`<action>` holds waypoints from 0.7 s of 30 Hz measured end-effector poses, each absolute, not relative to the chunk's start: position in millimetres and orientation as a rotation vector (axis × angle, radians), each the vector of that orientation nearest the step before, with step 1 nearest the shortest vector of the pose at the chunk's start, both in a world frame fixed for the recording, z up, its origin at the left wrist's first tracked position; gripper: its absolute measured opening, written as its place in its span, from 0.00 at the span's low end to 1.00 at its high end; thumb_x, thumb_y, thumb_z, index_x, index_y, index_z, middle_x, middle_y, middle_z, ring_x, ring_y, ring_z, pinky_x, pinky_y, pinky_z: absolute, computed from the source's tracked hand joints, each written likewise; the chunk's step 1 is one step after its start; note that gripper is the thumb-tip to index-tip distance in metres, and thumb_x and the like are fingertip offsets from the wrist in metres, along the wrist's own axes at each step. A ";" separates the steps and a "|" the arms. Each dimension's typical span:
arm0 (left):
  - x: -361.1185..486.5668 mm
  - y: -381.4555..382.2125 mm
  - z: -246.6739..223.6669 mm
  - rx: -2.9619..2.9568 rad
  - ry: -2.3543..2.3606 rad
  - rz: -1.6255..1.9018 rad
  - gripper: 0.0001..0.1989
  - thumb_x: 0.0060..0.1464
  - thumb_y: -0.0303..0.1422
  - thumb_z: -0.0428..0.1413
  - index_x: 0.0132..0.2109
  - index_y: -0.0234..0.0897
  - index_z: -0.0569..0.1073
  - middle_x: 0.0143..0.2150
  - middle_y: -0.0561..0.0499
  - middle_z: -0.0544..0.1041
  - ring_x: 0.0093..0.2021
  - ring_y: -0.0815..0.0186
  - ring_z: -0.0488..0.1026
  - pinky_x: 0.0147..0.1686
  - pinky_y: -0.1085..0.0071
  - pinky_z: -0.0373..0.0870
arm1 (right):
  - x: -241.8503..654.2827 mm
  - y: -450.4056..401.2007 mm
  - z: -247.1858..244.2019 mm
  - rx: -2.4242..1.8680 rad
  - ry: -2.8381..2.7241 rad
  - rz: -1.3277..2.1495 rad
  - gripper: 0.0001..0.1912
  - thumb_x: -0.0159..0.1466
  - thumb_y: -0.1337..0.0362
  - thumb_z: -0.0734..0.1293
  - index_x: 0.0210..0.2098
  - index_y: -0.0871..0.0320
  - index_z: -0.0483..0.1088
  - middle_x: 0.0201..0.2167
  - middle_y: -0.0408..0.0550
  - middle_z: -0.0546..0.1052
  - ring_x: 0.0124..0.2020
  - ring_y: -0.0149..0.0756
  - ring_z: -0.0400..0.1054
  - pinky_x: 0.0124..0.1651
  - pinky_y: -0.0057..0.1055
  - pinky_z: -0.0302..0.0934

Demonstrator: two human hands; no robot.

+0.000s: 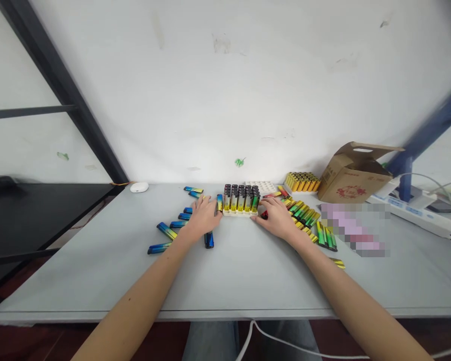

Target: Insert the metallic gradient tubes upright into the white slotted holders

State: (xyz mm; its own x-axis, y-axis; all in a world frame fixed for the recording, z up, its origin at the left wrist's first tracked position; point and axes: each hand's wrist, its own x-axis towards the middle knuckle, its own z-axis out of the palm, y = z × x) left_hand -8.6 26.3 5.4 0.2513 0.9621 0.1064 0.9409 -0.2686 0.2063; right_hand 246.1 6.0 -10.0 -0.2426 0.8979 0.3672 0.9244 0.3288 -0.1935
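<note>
A white tray (240,214) holds several upright lighters with black tops; most have yellow lower parts, and a green lighter (255,201) stands at the right end. My left hand (202,216) is at the tray's left side, its fingers closed on an upright blue lighter (220,202) just beside the tray. At the tray's front right corner, my right hand (276,215) grips the tray with thumb and fingers. Several loose blue lighters (167,230) lie around my left hand. Green and yellow lighters (308,215) lie in rows to the right of my right hand.
Behind is another white tray (261,187). Further right, a tray of yellow-orange lighters (302,183) stands beside an open cardboard box (355,175). A power strip (413,215) with cables and a blurred pink item (351,228) lie right. A white case (139,187) sits back left.
</note>
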 end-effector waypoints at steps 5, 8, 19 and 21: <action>-9.0 24.3 4.5 2.403 1.817 0.295 0.23 0.59 0.32 0.43 0.61 0.40 0.64 0.66 0.38 0.60 0.70 0.45 0.46 0.62 0.41 0.47 | 245.1 6.3 -12.8 -1.674 -2.134 -0.138 0.21 0.62 0.50 0.65 0.47 0.59 0.71 0.52 0.58 0.72 0.56 0.54 0.62 0.57 0.46 0.54; -8.6 24.0 4.8 2.381 1.827 0.303 0.24 0.59 0.30 0.42 0.62 0.39 0.64 0.66 0.38 0.60 0.70 0.45 0.46 0.62 0.38 0.45 | 244.8 5.9 -13.8 -1.688 -2.115 -0.156 0.20 0.64 0.53 0.64 0.48 0.60 0.71 0.51 0.58 0.73 0.56 0.53 0.61 0.57 0.45 0.54; -8.1 24.0 5.9 2.504 1.729 0.480 0.19 0.62 0.31 0.41 0.49 0.42 0.74 0.55 0.46 0.75 0.62 0.50 0.62 0.60 0.49 0.55 | 240.0 1.1 -10.7 -1.605 -2.176 -0.126 0.15 0.65 0.56 0.62 0.38 0.59 0.75 0.47 0.57 0.75 0.52 0.49 0.65 0.56 0.42 0.57; -7.2 23.7 8.0 2.514 1.771 0.510 0.16 0.60 0.31 0.43 0.43 0.41 0.76 0.47 0.46 0.78 0.54 0.54 0.70 0.57 0.54 0.60 | 240.3 1.1 -9.5 -1.568 -2.180 -0.116 0.14 0.64 0.56 0.63 0.35 0.59 0.75 0.45 0.56 0.76 0.50 0.48 0.66 0.56 0.41 0.58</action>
State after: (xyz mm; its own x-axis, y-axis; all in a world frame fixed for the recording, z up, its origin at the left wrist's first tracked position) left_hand -7.2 23.7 8.0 0.3008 0.9204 0.2499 0.9124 -0.3540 0.2053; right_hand 240.3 1.1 -9.5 -0.2526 0.8793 0.4038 0.9173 0.3504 -0.1892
